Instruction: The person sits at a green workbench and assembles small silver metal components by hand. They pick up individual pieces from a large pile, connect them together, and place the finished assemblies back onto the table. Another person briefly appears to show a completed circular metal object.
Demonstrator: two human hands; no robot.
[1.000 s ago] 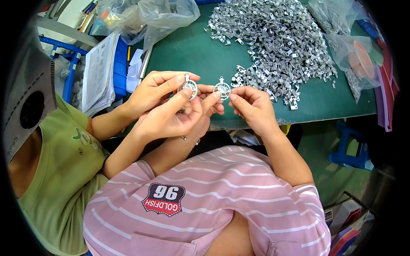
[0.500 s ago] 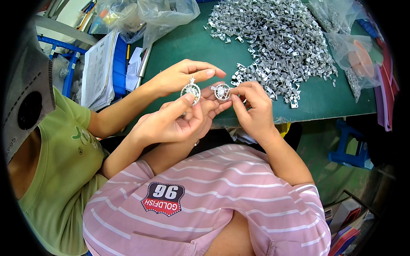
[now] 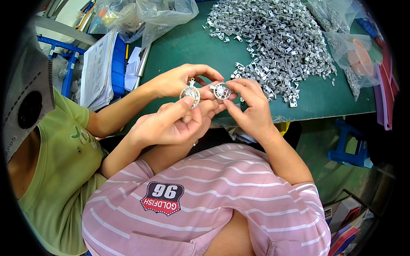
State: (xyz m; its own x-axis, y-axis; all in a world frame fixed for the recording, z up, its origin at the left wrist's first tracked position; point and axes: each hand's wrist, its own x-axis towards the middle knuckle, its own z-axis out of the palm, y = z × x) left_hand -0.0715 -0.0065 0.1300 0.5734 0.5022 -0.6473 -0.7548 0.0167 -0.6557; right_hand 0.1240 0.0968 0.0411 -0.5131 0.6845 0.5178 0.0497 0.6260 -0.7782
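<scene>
A round silver filigree ornament (image 3: 221, 91) rests on the upturned fingers of my left hand (image 3: 206, 113), which is partly hidden behind a co-worker's hand. My right hand (image 3: 251, 104) pinches the ornament's right edge between thumb and fingers. Just left of it, the co-worker's nearer hand (image 3: 168, 123) holds up a second, similar round ornament (image 3: 191, 94) with a small pointed top. The co-worker's farther hand (image 3: 181, 80) reaches over with bent fingers, their tips close to my ornament. Whether those fingertips touch it, I cannot tell.
Small bent metal pieces (image 3: 282, 38) lie heaped on the green table (image 3: 175, 47). Clear plastic bags (image 3: 166, 17) stand at the far left, others (image 3: 352, 55) at the right. Papers (image 3: 100, 68) lean by a blue bin (image 3: 119, 68). A blue stool (image 3: 350, 147) stands on the floor.
The co-worker's farther hand has bent its fingers down toward my ornament. My right hand has shifted slightly left, and its thumb has moved a little toward me.
</scene>
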